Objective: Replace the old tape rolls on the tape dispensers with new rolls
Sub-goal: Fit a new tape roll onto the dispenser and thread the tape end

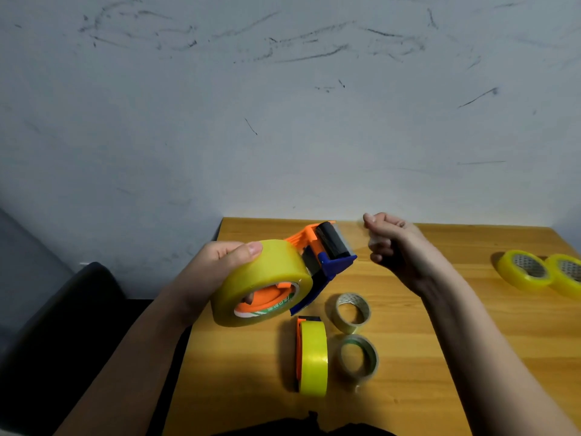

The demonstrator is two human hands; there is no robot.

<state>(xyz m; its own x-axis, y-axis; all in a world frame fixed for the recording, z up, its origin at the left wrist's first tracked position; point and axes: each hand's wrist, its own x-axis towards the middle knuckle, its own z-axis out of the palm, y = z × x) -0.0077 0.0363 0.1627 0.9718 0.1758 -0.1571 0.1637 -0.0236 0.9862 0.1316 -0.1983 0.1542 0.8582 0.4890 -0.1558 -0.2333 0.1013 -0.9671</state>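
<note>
The left hand [217, 259] grips the new roll [261, 283] seated on the lifted dispenser [327, 256]. The right hand [393, 243] seems to pinch the clear tape end drawn past the roller. I reckon the strip could fold onto itself if it slackens. A second dispenser [311, 357] and two spent cores [352, 313] lie just beneath; the surface [424, 388] is roomier rightward, before the spare rolls [525, 269].

Print on the tape roll's core label [270, 308] is unreadable.
</note>
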